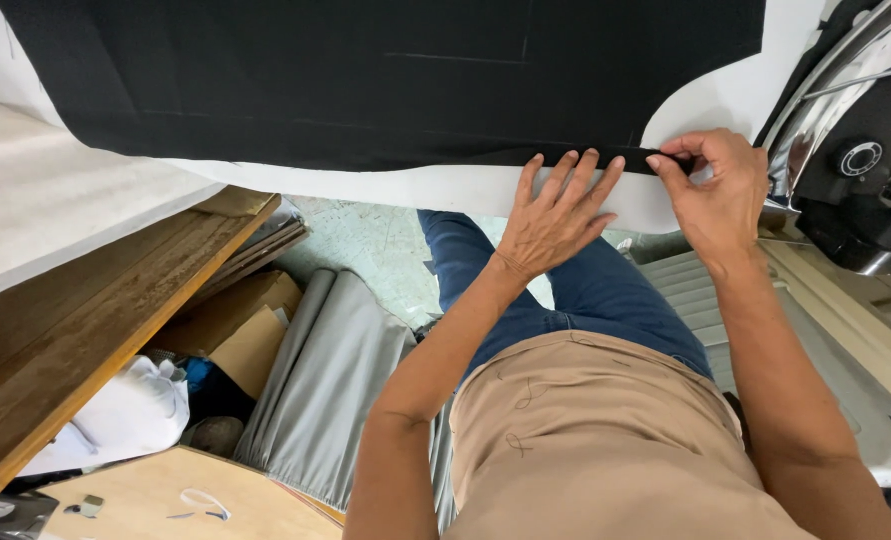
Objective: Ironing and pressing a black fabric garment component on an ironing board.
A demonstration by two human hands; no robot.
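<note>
**Black Fabric Edge Held Flat and Pinched at the Near Margin**

The black fabric (366, 80) spreads across the desk (36, 200) from 9 o'clock to 1 o'clock, lying on a white underlayer (436, 185) whose border shows beyond the dark edge; this arrangement keeps the near hem straight and exposed at the worker's side, judged convenient for handling along the edge. A chromed machine (856, 130) sits at 2 o'clock, just beside the cloth.

Below the desk: a grey fabric roll (316, 390) at 7 o'clock; cardboard pieces (251, 335) at 8 o'clock; a white bag (131, 415) further toward 8 o'clock.

Left hand (556, 215): palm down, fingers spread and extended, tips resting on the black hem; the pose pins the layers against sliding; forearm rises from 6 o'clock, elbow bent. Right hand (711, 190): thumb and forefinger closed in a pinch on the black edge at its corner near 1 o'clock, remaining fingers curled; wrist straight, forearm entering from 5 o'clock. The hands sit close together, not touching.
</note>
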